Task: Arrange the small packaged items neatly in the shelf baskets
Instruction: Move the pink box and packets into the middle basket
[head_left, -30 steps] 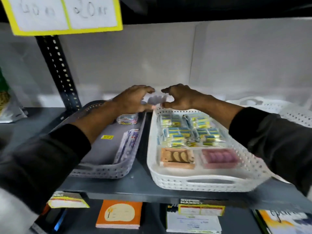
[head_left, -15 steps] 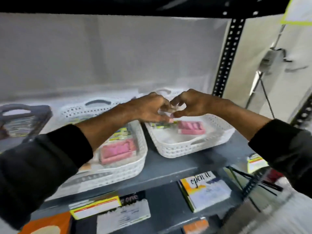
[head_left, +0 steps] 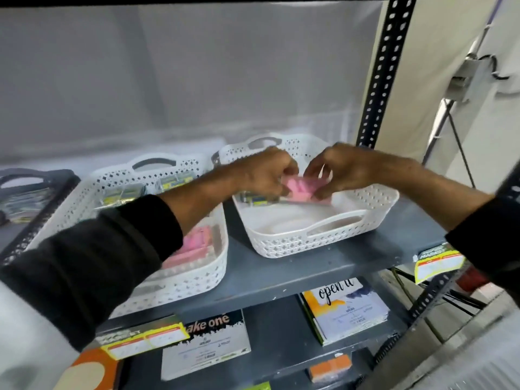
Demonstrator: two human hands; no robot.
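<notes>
Both hands meet over the right white basket (head_left: 323,237) on the grey shelf. My left hand (head_left: 264,171) and my right hand (head_left: 346,171) pinch the two ends of a pink packet (head_left: 299,187) held just above the basket floor. Small blue-and-yellow packets (head_left: 257,199) lie at that basket's back left, under my left hand. The middle white basket (head_left: 197,277) holds more yellow-blue packets (head_left: 123,192) at the back and pink packets (head_left: 197,240) near the front, partly hidden by my left sleeve.
A dark grey basket (head_left: 33,192) with packets sits at the far left. A black perforated upright (head_left: 377,80) stands right behind the right basket. Booklets (head_left: 346,308) and price labels (head_left: 143,339) occupy the lower shelf and shelf edge.
The view has swung right from the grey and middle baskets to the right basket. Both hands came along and now hold the pink packet lifted between them.
</notes>
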